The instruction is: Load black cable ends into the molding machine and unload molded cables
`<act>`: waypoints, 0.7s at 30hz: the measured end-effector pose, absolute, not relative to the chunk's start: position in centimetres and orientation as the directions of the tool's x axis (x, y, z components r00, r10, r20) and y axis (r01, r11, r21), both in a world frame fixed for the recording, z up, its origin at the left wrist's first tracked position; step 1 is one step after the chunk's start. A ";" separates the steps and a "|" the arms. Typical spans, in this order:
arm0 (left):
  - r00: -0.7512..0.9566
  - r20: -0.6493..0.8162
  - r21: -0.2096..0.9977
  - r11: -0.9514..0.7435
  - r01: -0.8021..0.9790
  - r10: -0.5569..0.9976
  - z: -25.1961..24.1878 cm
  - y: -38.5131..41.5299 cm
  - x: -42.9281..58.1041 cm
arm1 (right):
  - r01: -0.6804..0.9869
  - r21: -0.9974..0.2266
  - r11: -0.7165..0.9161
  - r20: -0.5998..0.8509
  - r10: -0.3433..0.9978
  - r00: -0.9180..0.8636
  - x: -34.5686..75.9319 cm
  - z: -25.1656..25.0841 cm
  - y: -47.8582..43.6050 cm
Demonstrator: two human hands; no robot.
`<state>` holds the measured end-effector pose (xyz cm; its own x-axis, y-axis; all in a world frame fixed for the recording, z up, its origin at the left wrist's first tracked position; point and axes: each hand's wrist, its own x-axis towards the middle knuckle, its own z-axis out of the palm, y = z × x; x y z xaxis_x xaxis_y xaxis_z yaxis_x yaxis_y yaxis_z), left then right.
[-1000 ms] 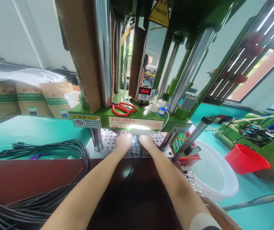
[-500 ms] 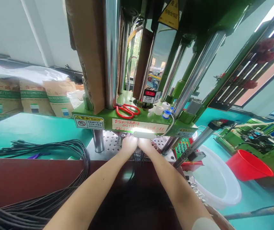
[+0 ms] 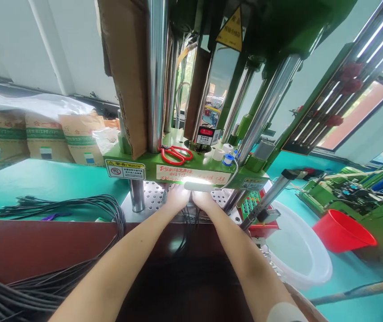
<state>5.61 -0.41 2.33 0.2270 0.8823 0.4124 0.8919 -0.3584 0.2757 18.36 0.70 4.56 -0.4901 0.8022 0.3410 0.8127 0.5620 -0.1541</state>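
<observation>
Both arms reach forward under the green press plate (image 3: 151, 172), where a lit lamp bar (image 3: 198, 184) glares over the hands. My left hand (image 3: 178, 197) is at the left of the gap, its fingers hidden beneath the plate and lamp. Close beside it, my right hand (image 3: 202, 199) has its fingers hidden too. Several thin black cables (image 3: 187, 217) hang down between the wrists over the front edge of the perforated metal bed (image 3: 153, 197). Whether either hand grips them does not show.
Red-handled scissors (image 3: 177, 155) and white spools lie on the plate. Bundled black cables (image 3: 107, 203) curve over the brown table (image 3: 44, 241) at left. A green button panel (image 3: 250, 203), a white tub (image 3: 312, 264) and a red bucket (image 3: 343, 230) are at right. Steel columns flank the hands.
The view has shifted slightly, so the machine's right side sits a little further left. Both hands stay under the plate, with the left a touch further left.
</observation>
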 end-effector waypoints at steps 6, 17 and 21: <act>0.501 0.424 0.146 -0.603 0.784 0.754 1.9 -1.7 2.4 | 0.761 -0.076 0.644 0.260 0.749 -0.609 21.2 4.0 -1.0; 0.507 0.327 0.132 -0.570 0.811 0.797 1.6 0.3 2.4 | 0.796 -0.042 0.604 0.221 0.783 -0.582 20.6 3.5 0.8; 0.468 0.264 0.163 -0.517 0.840 0.844 1.5 1.0 2.5 | 0.811 -0.033 0.584 0.227 0.794 -0.563 20.3 3.4 1.0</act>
<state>2.50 0.95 1.48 0.4680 0.8435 0.2635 0.8403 -0.5171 0.1629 20.26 1.04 3.38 -0.5633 0.7944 0.2271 0.8108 0.5844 -0.0330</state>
